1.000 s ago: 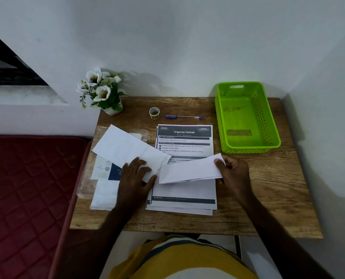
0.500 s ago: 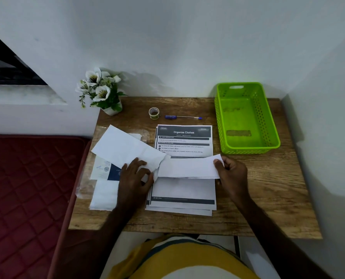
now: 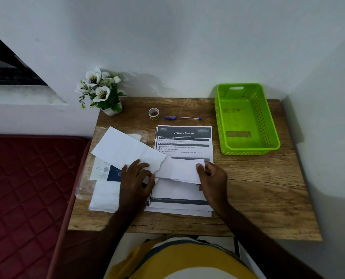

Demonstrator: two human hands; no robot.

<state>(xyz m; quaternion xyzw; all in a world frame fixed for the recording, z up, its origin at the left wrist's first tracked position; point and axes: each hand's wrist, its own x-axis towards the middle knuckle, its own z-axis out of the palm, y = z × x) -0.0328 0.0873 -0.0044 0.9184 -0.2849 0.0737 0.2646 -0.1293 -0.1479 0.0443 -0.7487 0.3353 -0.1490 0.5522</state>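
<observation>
My right grip [image 3: 212, 176] pinches the end of the limp, feather-light right paper piece [image 3: 179, 170] over the printed sheets [image 3: 184, 141], while my left grip [image 3: 136, 178] presses flat on the torn left piece [image 3: 125, 150], which is flimsy and best held gently near its edges.

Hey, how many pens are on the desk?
1. A blue pen lies at the back of the desk, between the tape roll and the green basket; more could be hidden under the papers.
</observation>
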